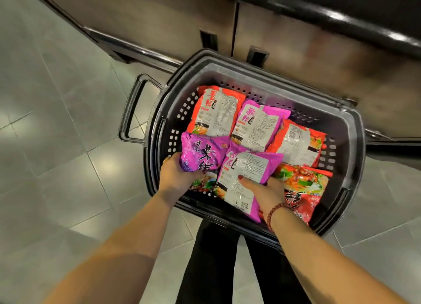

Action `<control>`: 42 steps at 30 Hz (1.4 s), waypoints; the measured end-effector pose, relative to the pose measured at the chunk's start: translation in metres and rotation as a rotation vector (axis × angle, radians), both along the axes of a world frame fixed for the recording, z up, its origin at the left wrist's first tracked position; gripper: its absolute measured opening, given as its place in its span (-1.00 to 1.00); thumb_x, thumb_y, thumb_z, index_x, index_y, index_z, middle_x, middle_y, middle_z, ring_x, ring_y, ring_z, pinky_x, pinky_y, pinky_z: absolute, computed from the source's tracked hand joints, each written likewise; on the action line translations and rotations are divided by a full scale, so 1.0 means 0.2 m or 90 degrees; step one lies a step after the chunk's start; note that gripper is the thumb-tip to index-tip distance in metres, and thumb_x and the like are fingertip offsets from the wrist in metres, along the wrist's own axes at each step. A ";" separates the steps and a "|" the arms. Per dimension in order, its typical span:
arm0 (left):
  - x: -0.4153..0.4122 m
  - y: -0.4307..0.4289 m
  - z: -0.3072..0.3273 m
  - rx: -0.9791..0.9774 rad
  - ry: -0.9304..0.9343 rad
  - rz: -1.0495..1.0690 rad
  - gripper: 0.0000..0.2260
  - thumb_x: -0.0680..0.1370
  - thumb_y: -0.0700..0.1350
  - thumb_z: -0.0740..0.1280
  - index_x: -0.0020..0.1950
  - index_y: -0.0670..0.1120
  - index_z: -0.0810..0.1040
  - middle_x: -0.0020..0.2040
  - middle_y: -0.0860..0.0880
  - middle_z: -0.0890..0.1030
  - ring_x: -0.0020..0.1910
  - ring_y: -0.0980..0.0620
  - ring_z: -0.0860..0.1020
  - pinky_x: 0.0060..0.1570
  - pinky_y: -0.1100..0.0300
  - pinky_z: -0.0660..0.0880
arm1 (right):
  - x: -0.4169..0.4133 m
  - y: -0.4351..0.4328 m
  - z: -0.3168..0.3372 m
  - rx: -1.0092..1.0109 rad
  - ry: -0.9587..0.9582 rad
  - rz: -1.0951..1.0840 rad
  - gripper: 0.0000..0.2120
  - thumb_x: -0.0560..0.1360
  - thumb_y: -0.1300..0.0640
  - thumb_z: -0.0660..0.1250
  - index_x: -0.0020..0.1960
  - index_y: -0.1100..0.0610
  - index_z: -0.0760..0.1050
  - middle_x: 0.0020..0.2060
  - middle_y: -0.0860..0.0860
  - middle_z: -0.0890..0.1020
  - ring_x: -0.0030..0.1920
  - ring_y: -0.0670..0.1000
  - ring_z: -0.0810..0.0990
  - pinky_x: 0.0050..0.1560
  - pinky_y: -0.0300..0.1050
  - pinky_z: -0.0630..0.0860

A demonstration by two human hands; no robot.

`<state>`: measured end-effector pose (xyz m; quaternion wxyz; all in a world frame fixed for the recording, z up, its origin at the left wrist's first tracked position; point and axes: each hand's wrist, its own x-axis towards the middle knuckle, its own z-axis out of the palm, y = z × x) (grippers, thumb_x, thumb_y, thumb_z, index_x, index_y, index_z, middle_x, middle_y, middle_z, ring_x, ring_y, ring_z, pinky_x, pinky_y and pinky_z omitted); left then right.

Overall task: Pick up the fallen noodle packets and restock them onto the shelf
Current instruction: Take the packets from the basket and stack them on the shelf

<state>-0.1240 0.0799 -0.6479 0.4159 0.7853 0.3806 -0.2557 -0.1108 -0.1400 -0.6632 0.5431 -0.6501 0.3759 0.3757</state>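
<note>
Noodle packets: glossy, crinkled, pillow-shaped plastic.

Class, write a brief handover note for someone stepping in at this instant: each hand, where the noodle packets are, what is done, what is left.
Left hand: grips a purple packet at the left side of the basket.
Right hand: holds a second purple packet, printed back up, thumb on top.
Things: several other packets lie in the black basket, beneath and behind the two held.
Done: no packets show on the floor.
Left: all the restocking; no packet is seen on a shelf.
</note>
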 end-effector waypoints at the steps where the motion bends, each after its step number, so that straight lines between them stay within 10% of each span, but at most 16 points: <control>1: 0.00 0.00 0.05 -0.024 -0.011 0.036 -0.66 0.31 -0.23 0.59 0.01 -0.10 0.55 -0.17 0.02 0.64 -0.17 0.06 0.61 -0.23 0.34 0.50 | 0.01 0.00 0.06 0.010 -0.015 -0.014 -0.76 0.34 0.28 0.54 -0.09 0.02 0.61 -0.07 0.01 0.70 -0.08 0.00 0.68 0.00 -0.02 0.60; 13: 0.11 0.01 1.00 -0.182 -0.165 0.166 -0.56 0.33 -0.25 0.57 0.14 -0.07 0.53 -0.04 -0.04 0.70 -0.07 -0.05 0.68 -0.07 0.05 0.61 | 0.22 -0.15 1.07 0.053 -0.223 -0.067 -0.61 0.37 0.23 0.53 0.15 0.09 0.54 0.01 -0.02 0.69 0.02 0.02 0.67 0.10 0.12 0.59; 20: 0.10 -0.23 1.51 -0.250 -0.282 0.114 -0.45 0.25 -0.14 0.63 0.16 0.01 0.48 -0.02 -0.01 0.67 -0.05 0.00 0.65 -0.15 0.18 0.58 | 0.23 -0.14 1.68 0.079 -0.409 -0.064 -0.63 0.39 0.33 0.49 0.03 -0.01 0.47 -0.09 -0.13 0.65 -0.12 -0.18 0.65 -0.08 -0.25 0.59; 27: 0.11 -0.37 1.73 -0.360 -0.321 0.128 -0.35 0.23 -0.15 0.61 0.27 -0.03 0.49 0.04 -0.09 0.69 -0.02 -0.10 0.67 -0.04 -0.03 0.60 | 0.17 -0.24 1.99 0.184 -0.368 -0.148 -0.80 0.54 0.02 0.34 0.08 0.09 0.61 -0.03 0.09 0.70 -0.01 0.09 0.68 0.08 0.07 0.59; 33: 0.22 -0.44 1.93 -0.407 -0.386 0.058 -0.33 0.07 0.02 0.58 0.16 -0.03 0.57 -0.01 -0.10 0.71 -0.03 -0.12 0.68 0.01 -0.05 0.59 | 0.25 -0.43 2.07 0.017 -0.435 -0.143 -0.77 0.55 0.42 0.23 0.17 0.28 0.52 -0.09 0.13 0.65 -0.24 -0.08 0.62 -0.23 -0.23 0.56; 37: 0.29 -0.52 2.02 -0.433 -0.418 0.017 -0.32 0.09 -0.01 0.57 0.19 -0.08 0.57 -0.02 -0.11 0.71 -0.04 -0.12 0.68 -0.03 0.00 0.60 | 0.29 -0.51 2.17 0.083 -0.425 -0.163 -0.60 0.50 0.29 0.37 0.32 0.24 0.41 0.05 0.13 0.61 0.02 0.03 0.59 0.00 -0.18 0.54; 42: 0.39 -0.65 2.08 -0.500 -0.371 -0.034 -0.38 0.16 -0.11 0.62 0.19 -0.12 0.56 0.01 -0.20 0.69 -0.02 -0.21 0.66 0.07 -0.13 0.56 | 0.29 -0.66 2.29 0.289 -0.354 -0.104 -0.81 0.39 0.11 0.43 -0.04 0.17 0.59 -0.22 0.04 0.70 -0.26 -0.04 0.68 -0.19 -0.12 0.62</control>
